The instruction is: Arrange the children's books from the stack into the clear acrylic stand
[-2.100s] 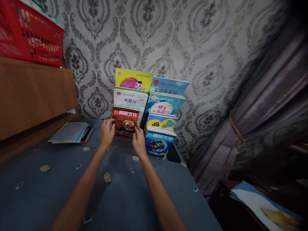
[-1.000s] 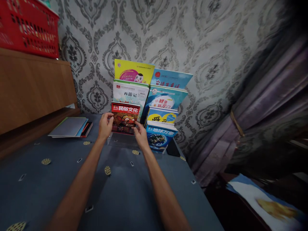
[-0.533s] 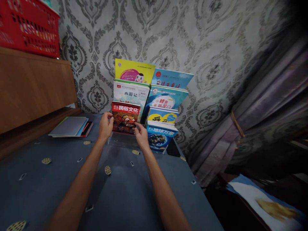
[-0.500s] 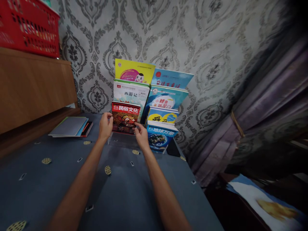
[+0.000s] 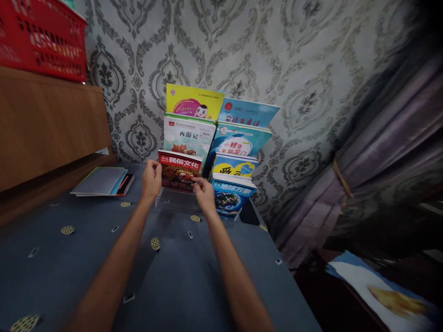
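A red book [image 5: 179, 174] stands at the front left of a clear tiered rack [image 5: 178, 199], leaning back a little. My left hand [image 5: 151, 179] pinches its left edge, and my right hand [image 5: 203, 191] grips its lower right side. Right behind it rises a white book [image 5: 188, 138], with a yellow book [image 5: 194, 103] at the back. In the right column are a blue globe book [image 5: 228, 200], a yellow-and-blue book [image 5: 233, 167], a teal book [image 5: 242, 138] and a light blue book [image 5: 249, 110]. The red book's bottom edge is near the rack's front pocket.
Thin books [image 5: 102, 181] lie stacked on the blue tablecloth [image 5: 173, 281] at the left, beside a wooden cabinet [image 5: 51, 124] bearing a red basket [image 5: 41, 41]. A dark flat object [image 5: 249, 215] lies right of the rack. A tied curtain [image 5: 321, 207] hangs at the right.
The red book's top has tipped forward and lower, showing more of the white book behind it. Both hands have stayed at its sides, nearly in place.
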### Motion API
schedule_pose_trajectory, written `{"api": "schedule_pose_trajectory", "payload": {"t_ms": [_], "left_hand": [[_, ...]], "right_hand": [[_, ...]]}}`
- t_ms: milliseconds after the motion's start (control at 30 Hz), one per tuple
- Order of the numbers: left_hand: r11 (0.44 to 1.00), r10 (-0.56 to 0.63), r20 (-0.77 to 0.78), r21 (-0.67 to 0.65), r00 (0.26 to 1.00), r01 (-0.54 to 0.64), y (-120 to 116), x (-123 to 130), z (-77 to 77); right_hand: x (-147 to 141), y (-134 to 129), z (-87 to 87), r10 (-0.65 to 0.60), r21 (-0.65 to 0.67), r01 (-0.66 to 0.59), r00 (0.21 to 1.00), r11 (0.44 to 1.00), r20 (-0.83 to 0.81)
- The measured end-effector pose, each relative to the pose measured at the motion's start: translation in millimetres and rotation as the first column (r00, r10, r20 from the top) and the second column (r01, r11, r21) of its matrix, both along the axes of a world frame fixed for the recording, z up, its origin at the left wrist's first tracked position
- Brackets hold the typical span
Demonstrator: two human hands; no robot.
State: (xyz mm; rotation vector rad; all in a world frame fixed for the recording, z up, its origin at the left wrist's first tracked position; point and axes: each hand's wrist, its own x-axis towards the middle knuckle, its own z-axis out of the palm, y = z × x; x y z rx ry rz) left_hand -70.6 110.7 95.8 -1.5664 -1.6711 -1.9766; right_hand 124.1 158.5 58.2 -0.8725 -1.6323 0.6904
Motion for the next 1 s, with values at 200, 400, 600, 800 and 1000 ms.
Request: {"api": "schedule_pose_trajectory", "payload": {"t_ms": [200,400,600,800,1000], "left_hand": [[0.998,-0.021,0.034,0.054,0.999,0.019,-4.9,3.3,3.8],[0.992,-0.058,0.072,0.120,0.996,0.049,-5.1,4.2,4.0],[0.961,-0.194,0.078,0.214,0.978,0.173,-2.9,5.3,3.4],[0.940,-0.235,0.070,0.271,0.969,0.208,-8.6,8.3,8.1],[0.947,-0.187,0.072,0.278,0.980,0.160,-7.7,6.1,6.2]], "right_hand": [[0.7,0.1,1.5,0.002,0.006,-0.002,1.000,1.000,0.009],[0.6,1.1,-0.1,0.002,0.013,-0.002,1.000,1.000,0.011],[0.5,1.9,-0.8,0.005,0.030,-0.005,1.000,1.000,0.009],[2.2,2.0,1.8,0.000,0.053,-0.001,1.000,0.999,0.019],[4.2,-2.3,6.6,-0.010,0.070,0.007,0.999,0.998,0.042]]}}
